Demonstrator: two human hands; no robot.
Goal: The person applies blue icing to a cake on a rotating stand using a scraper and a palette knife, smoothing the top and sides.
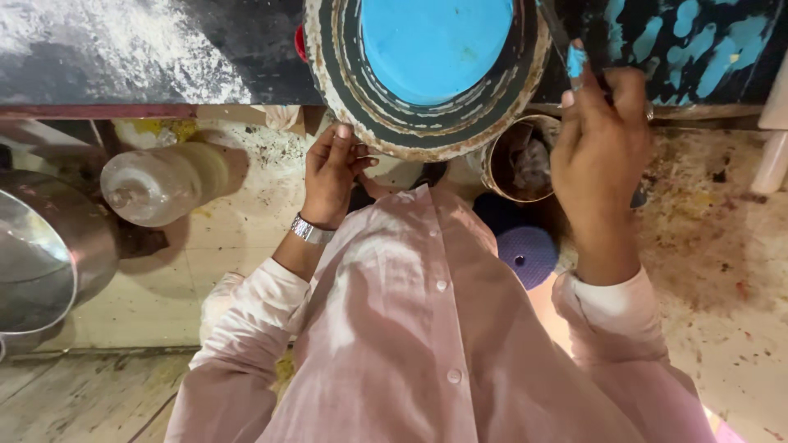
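- Pink buttoned shirt of the person fills the lower middle of the view, both sleeves reaching up toward the hands.
- Left hand wears a metal wristband; its fingers are curled together and press against the lower left rim of the round turntable, thumb beside them. They touch the rim's edge; whether they pinch it cannot be told.
- Round turntable sits just above the left fingers and left of the right fingers, its rim ringed with dark and pale bands and worn at the edge.
- Blue disc lies centred on the turntable, well above the left fingers and just left of the right fingertips; its top is smooth and flat.
- Right hand is raised beside the turntable; its fingers are pressed together around a thin dark-handled tool smeared with blue, the tip running up toward the disc's right edge. Blue paste coats one fingertip.
- Dark surface above the right fingers carries blue smears; the stretch far left of the left fingers is dusted white.
- Round tin stands just left of the right wrist, below the turntable.
- Purple round lid lies on the floor below the tin.
- Clouded plastic bottle lies on its side well left of the left fingers.
- Steel bowl sits further left, at the frame edge.
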